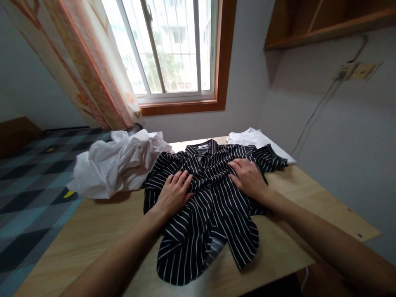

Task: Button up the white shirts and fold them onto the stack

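Observation:
A black shirt with white stripes (213, 206) lies front up on the wooden table, its collar toward the window and its curved hem toward me. Wrinkles run across its chest and lower front, and one hem corner is turned so the greyish inside shows. My left hand (175, 192) rests on the left side of the shirt with fingers spread. On the right side of the chest, my right hand (247, 175) touches the cloth, its fingers loosely bent and apart. Neither hand grips the fabric.
A crumpled white cloth (114, 165) lies at the table's left edge. White fabric (256, 138) lies flat at the back right. The wooden table (102, 231) adjoins a checked bed (27, 185). A cord (315, 109) hangs from a wall socket on the right.

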The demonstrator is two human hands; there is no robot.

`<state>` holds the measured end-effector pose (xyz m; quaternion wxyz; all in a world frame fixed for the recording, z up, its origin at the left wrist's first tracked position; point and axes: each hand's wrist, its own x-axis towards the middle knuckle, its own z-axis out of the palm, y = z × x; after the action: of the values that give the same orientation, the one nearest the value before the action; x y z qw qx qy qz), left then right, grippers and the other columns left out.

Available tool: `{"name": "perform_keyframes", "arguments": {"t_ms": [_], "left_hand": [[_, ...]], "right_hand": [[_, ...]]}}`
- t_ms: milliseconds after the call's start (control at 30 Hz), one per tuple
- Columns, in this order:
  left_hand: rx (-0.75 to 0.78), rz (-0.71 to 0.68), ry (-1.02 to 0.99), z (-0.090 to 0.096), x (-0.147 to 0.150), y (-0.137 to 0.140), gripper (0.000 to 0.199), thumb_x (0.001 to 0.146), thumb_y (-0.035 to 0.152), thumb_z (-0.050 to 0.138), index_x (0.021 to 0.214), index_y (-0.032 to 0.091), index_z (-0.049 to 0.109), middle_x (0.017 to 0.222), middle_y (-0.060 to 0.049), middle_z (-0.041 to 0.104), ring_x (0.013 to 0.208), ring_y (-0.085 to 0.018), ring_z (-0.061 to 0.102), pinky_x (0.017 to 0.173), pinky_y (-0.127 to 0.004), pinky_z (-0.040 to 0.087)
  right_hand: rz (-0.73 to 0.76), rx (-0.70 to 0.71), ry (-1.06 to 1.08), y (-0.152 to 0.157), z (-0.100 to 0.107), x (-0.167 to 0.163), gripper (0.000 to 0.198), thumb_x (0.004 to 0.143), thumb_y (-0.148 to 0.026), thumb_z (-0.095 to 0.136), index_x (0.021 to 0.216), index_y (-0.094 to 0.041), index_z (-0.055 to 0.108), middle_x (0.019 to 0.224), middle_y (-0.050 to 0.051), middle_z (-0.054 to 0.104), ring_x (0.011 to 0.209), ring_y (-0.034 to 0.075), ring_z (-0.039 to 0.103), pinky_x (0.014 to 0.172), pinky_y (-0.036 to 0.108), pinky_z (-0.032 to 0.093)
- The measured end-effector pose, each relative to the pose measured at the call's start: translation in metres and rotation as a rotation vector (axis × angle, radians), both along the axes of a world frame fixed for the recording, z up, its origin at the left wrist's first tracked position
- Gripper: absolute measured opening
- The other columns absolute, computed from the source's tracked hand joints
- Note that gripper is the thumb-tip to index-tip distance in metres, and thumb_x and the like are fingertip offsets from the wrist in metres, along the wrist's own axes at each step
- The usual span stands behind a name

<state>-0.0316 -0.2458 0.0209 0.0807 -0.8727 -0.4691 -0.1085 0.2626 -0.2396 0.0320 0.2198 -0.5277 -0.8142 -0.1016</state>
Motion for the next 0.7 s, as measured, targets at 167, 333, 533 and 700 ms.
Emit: {"name": "perform_keyframes", "arguments": {"t_ms": [167, 333, 533, 700], "left_hand": [[-0.164, -0.219, 0.019, 0.025, 0.02, -0.075, 0.045, 0.085, 0.06, 0.055, 0.105, 0.02, 0.063, 0.106, -0.01, 0.064, 0.094, -0.028, 0.056, 0.083, -0.043, 0.043], [-0.16, -0.359, 0.047, -0.001, 0.017, -0.11, 0.025, 0.088, 0.043, 0.059, 0.085, 0.019, 0.06, 0.084, -0.005, 0.063, 0.076, -0.021, 0.055, 0.07, -0.036, 0.041], [-0.148, -0.371, -0.127, -0.01, 0.003, -0.097, 0.032, 0.101, 0.024, 0.035, 0.074, 0.019, 0.052, 0.062, 0.0, 0.058, 0.052, -0.013, 0.05, 0.053, -0.027, 0.035], [-0.511, -0.268, -0.299, 0.058, -0.017, -0.102, 0.034, 0.095, 0.041, 0.045, 0.071, 0.022, 0.059, 0.063, 0.002, 0.062, 0.059, -0.012, 0.055, 0.055, -0.022, 0.039]], "right_hand": [[0.192, -0.192, 0.08, -0.082, -0.023, -0.01, 0.057, 0.079, -0.049, 0.067, 0.129, -0.024, 0.054, 0.13, 0.013, 0.057, 0.119, 0.033, 0.051, 0.1, 0.051, 0.04], [0.208, -0.177, 0.046, -0.106, -0.046, 0.004, 0.037, 0.084, -0.03, 0.063, 0.12, -0.025, 0.059, 0.126, 0.012, 0.06, 0.121, 0.031, 0.051, 0.102, 0.054, 0.039], [0.249, -0.167, 0.198, -0.096, -0.04, 0.017, 0.028, 0.093, -0.013, 0.037, 0.092, -0.021, 0.064, 0.085, 0.008, 0.068, 0.081, 0.021, 0.062, 0.076, 0.036, 0.049], [0.354, -0.455, 0.296, -0.098, 0.021, 0.036, 0.02, 0.093, -0.028, 0.048, 0.099, -0.028, 0.067, 0.092, 0.004, 0.07, 0.085, 0.018, 0.064, 0.079, 0.033, 0.048]]}}
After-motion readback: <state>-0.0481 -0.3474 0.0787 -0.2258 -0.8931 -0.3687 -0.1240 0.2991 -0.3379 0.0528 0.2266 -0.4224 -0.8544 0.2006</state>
